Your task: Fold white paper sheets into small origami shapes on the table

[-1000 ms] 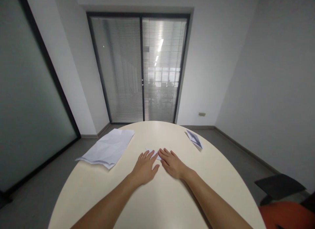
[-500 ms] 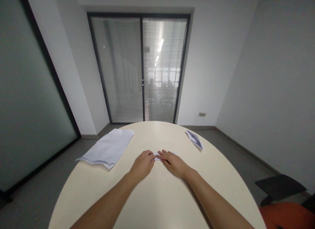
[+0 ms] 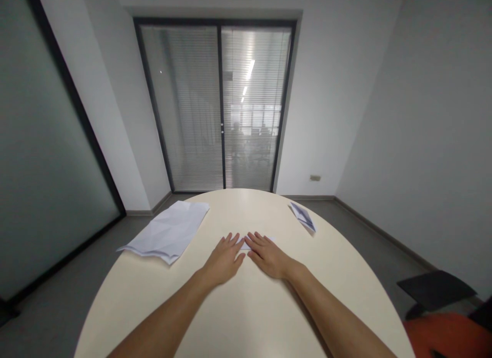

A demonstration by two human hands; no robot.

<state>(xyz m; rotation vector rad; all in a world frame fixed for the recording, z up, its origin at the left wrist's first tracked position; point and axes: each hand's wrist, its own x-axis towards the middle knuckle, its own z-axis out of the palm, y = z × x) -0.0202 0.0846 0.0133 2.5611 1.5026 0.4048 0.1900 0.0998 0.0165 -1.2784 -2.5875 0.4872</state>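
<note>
A small folded piece of white paper (image 3: 245, 246) lies on the pale table, mostly covered by my hands. My left hand (image 3: 225, 258) rests on its left part with the fingers spread and the palm down. Over its right part lies my right hand (image 3: 268, 255), also flat with fingers apart. The two hands nearly meet at the middle of the paper, their index fingertips close together. How the paper is folded underneath is hidden.
On the left of the round table (image 3: 246, 317) lies a stack of creased white sheets (image 3: 169, 232). A folded paper with printing (image 3: 303, 217) sits near the far right edge. A chair with an orange seat (image 3: 446, 337) stands at the lower right.
My left fingers have gone from bunched at the paper's edge to spread out flat on it. My right fingers have fanned out a little. The other papers have stayed put.
</note>
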